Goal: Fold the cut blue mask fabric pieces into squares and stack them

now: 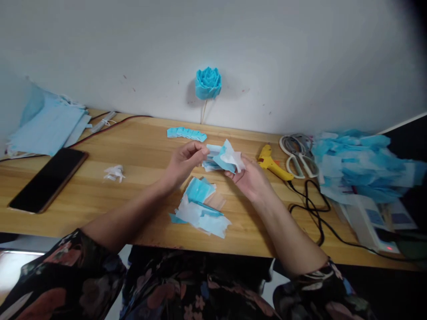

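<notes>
My left hand [190,161] pinches the left edge of some blue and white fabric pieces [226,156], which look cut from face masks. My right hand [246,178] grips the same pieces from the right, fingers underneath and thumb hidden in part. Both hands hold them just above the table. Below lies a loose pile of blue and white fabric scraps [200,206]. Behind my hands is a row of small folded blue pieces [186,134]. A blue fabric rose [208,83] on a thin stick leans at the wall.
A yellow glue gun [273,164], white-handled scissors [297,163] and a heap of blue scraps [356,164] lie right, with a black cord [312,209] and power strip [370,222]. Leftward are a phone [48,180], face masks [50,124] and a white scrap [114,173].
</notes>
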Available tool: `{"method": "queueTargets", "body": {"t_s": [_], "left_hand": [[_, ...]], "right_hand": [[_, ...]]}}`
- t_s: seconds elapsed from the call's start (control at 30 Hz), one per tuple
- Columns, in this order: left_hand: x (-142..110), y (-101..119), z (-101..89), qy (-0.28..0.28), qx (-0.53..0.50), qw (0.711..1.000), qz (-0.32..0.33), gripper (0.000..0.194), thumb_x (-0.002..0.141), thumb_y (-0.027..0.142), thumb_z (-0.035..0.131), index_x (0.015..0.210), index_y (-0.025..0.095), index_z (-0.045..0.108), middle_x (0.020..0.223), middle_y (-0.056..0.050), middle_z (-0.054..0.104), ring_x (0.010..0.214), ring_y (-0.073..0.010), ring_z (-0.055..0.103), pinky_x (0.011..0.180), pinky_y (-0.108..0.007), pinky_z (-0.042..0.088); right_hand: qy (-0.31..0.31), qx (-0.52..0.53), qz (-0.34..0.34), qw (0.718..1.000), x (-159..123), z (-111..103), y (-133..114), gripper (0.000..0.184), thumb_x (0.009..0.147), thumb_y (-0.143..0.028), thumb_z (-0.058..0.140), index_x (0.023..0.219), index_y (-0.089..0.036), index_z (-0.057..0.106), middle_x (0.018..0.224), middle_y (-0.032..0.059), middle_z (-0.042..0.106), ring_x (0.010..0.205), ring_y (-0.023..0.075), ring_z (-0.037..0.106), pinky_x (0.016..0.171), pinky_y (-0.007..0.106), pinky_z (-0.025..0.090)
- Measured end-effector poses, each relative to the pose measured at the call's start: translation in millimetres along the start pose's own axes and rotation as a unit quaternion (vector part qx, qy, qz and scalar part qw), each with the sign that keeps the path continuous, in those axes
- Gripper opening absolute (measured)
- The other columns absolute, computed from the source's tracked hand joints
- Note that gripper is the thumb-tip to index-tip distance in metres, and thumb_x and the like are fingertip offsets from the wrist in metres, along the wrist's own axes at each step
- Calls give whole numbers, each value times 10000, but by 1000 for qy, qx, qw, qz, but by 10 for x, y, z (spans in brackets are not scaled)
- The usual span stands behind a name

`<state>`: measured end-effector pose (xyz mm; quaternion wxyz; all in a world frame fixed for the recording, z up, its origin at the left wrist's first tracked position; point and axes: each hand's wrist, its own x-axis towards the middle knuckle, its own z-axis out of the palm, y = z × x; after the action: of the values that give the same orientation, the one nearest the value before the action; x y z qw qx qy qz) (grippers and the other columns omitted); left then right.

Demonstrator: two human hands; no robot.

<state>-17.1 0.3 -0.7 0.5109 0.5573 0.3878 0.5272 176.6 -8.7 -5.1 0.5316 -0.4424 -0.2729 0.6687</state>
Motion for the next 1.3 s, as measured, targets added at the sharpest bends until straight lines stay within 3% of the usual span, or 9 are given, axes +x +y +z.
{"method": "queueTargets", "body": {"t_s": [0.1, 0.2, 0.3, 0.47, 0.6, 0.8, 0.9, 1.03, 1.3], "left_hand": [[-62, 92, 22, 19, 58, 996, 68, 250, 848, 381, 709, 715, 170, 693, 647, 12, 610, 601, -87, 478, 590, -223, 403], [-123, 129, 57, -21, 119, 988, 99, 211, 863, 349, 691, 760, 177, 759, 684, -15, 688, 604, -101, 516, 580, -234, 399], [-157, 97, 84, -55, 174, 979, 90, 185, 881, 312, 659, 856, 199, 804, 727, -23, 728, 612, -109, 549, 578, -237, 395], [-154, 42, 75, -59, 209, 973, 78, 235, 902, 304, 620, 975, 188, 812, 642, 2, 650, 565, -97, 477, 549, -239, 342], [-136, 47, 53, -56, 226, 969, 86, 255, 893, 292, 620, 1037, 194, 806, 572, 32, 570, 530, -93, 418, 534, -239, 316], [-105, 30, 36, -74, 204, 975, 50, 291, 909, 311, 607, 1107, 187, 782, 667, 10, 641, 554, -91, 456, 540, -226, 354], [-91, 23, 36, -18, 128, 991, 36, 257, 914, 358, 627, 1054, 188, 759, 607, 29, 547, 527, -92, 426, 511, -229, 340], [-97, 57, 41, 26, 86, 994, 65, 244, 888, 408, 683, 794, 183, 684, 592, 35, 482, 526, -83, 372, 508, -235, 310], [-131, 80, 73, -86, 144, 986, 3, 319, 867, 438, 665, 697, 168, 655, 597, 24, 506, 580, -95, 419, 547, -232, 315]], "right_hand": [[-4, 8, 9, 1000, 16, -8, 18, 276, 664, -358, 881, 776, -210, 677, 749, -27, 669, 653, 107, 593, 548, 218, 539], [-16, 11, 9, 1000, 20, -11, 36, 284, 688, -367, 877, 769, -204, 659, 732, -32, 642, 657, 103, 581, 574, 224, 538], [-27, -3, 7, 1000, 17, -7, 46, 292, 696, -385, 869, 758, -206, 646, 725, -34, 627, 655, 108, 560, 579, 236, 516], [-37, -54, -24, 998, -11, 4, 64, 291, 656, -414, 880, 767, -201, 714, 693, -41, 626, 614, 89, 504, 535, 216, 408], [-71, -102, -37, 992, -41, 3, 97, 263, 661, -415, 881, 762, -218, 740, 713, -35, 674, 640, 99, 550, 617, 232, 454], [-123, -81, 26, 989, -66, 1, 84, 347, 638, -434, 910, 880, -220, 781, 783, 1, 713, 683, 132, 605, 637, 272, 522], [-113, -59, 16, 992, -68, 0, 67, 320, 658, -402, 902, 889, -214, 783, 763, -7, 686, 647, 110, 556, 610, 253, 486], [-96, -69, -32, 992, -61, -8, 76, 264, 679, -413, 878, 820, -220, 765, 750, -22, 658, 632, 103, 510, 600, 251, 435], [-88, -79, -36, 992, -107, 45, 32, 223, 672, -392, 856, 749, -236, 717, 720, -37, 646, 659, 118, 536, 657, 264, 443]]}}
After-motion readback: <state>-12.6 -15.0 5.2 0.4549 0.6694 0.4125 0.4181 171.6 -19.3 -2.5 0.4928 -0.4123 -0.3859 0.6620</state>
